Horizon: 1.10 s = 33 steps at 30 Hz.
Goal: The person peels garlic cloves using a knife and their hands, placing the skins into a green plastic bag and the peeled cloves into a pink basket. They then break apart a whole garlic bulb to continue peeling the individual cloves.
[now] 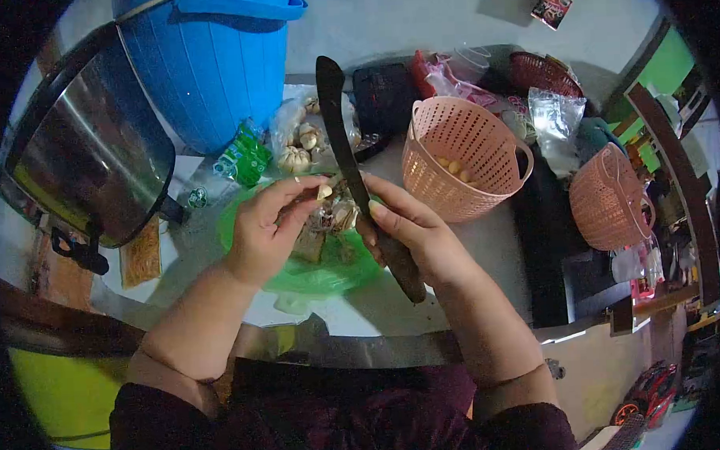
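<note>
Between the thumb and fingers of my left hand [266, 220] is a pale garlic clove [325, 192]. My right hand [412, 231] grips a long, dark-bladed knife [336, 119] near its handle, with the blade pointing up and away from me. Both hands are over a green plastic bag [330, 277] spread on the table, which carries garlic skins and pieces [340, 218]. Behind my left hand lies a clear bag of whole garlic bulbs [296, 157]. Right of the knife stands a pink basket [469, 162] with several peeled cloves [453, 168] at its bottom.
A blue bucket [208, 72] and a large steel pot [95, 147] stand at the left. A green packet [245, 154] lies in front of the bucket. At the right are a second pink basket [609, 200], a silver pouch [556, 123] and a dark red basket [543, 74].
</note>
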Tool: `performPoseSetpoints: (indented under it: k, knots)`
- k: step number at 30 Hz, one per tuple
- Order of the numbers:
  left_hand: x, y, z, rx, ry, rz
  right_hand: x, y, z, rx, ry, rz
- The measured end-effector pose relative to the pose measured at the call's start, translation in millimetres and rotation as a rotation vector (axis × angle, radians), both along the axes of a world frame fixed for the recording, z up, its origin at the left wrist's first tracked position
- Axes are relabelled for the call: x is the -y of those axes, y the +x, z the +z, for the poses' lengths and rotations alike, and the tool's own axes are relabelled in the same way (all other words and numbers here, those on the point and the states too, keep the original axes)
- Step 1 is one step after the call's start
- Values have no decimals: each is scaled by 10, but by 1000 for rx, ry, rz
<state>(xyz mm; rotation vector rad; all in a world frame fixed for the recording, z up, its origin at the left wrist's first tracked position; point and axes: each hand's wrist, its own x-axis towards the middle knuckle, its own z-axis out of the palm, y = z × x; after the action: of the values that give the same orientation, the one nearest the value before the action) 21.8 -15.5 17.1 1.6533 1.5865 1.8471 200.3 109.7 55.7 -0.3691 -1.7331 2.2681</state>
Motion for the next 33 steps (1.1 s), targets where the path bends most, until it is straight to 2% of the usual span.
performPoseSetpoints:
  k: [4,10,13,16,20,23,27,33]
  knots:
    - [2,24,34,22,11,22,-17,-6,-13,3,-37,-1]
    - [-34,-38,80,-267,186,103,-63,-1,-65,39,-9,-12]
    - [-36,-59,50,-239,178,103,-36,-32,-96,98,18,3]
    - [-43,13,43,133,114,43,1,-75,-143,97,114,16]
    - [-93,-132,-70,398,82,35,7,-106,-181,136,144,-1]
    - [-113,-169,-64,706,102,-108,-34,-117,-237,156,162,-45]
    - [-126,-205,-95,767,47,-188,-23,-83,-152,235,18,-86]
    - [-132,-179,-92,807,16,-216,-21,-96,-183,201,79,-82]
